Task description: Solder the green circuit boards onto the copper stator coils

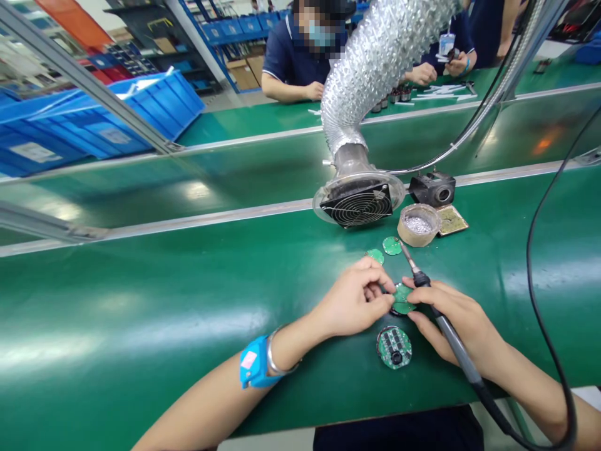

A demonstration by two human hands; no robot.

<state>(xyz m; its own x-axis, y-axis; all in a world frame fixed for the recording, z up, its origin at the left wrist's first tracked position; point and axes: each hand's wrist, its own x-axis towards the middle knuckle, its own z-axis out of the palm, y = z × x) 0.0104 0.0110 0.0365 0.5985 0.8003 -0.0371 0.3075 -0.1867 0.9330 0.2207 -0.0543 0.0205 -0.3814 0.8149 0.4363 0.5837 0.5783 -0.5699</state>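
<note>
Between my two hands is a round green circuit board (402, 299), its edges partly hidden by fingers. My left hand (359, 297) pinches its left edge with thumb and fingertips. A soldering iron (454, 341) lies across my right hand (457, 316), tip pointing up and away, while the fingers of that hand touch the board's right edge. Nearer to me rests another round board (394, 347) with dark components facing up. Beyond my hands lie two small round green boards (391, 245), one partly covered by my left hand.
A fume duct (350, 181) with a fan grille hangs over the bench's far side. Near it stand a tub of silvery bits (416, 225), a sponge tray (451, 220) and an iron holder (432, 188). The iron's cord (533, 275) loops at right. Co-workers sit opposite; blue bins (103, 119) stand left.
</note>
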